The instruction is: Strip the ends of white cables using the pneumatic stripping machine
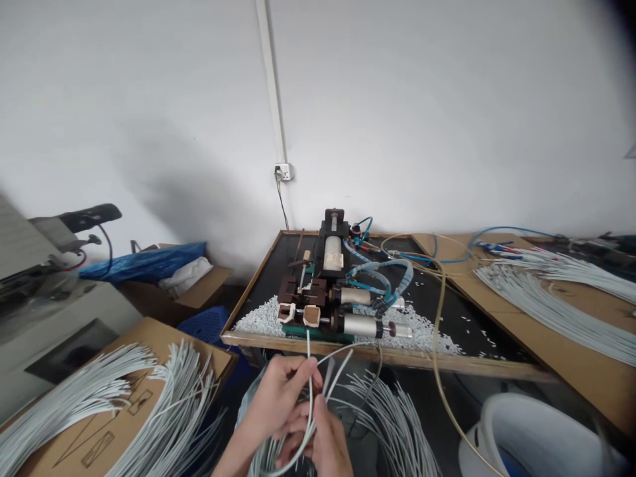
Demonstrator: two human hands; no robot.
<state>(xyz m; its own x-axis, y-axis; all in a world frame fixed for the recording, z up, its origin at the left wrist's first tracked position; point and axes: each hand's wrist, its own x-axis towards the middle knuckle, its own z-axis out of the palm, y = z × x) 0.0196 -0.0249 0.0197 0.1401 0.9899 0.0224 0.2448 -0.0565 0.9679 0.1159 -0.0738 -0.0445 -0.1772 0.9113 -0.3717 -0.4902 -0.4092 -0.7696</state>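
My left hand (283, 397) pinches a white cable (309, 344) between thumb and index finger. The cable's free end points up at the front of a pneumatic wire-stripping machine (311, 316), just short of its tape-covered jaws. Close beside it, my right hand (325, 440) is closed round white cables (342, 371), with a few ends sticking out above the thumb. The cables loop down under both hands. A bundle of white cables (397, 424) lies below and to the right of my hands. Some fingers of the right hand are hidden.
Small white cut pieces (422, 331) lie heaped round the machine on a wood-edged black table (497, 318). Cable bundles (169, 411) rest on cardboard at left, and more cables (556, 298) at right. A white bucket (527, 424) stands front right. An air hose (440, 358) hangs across the table edge.
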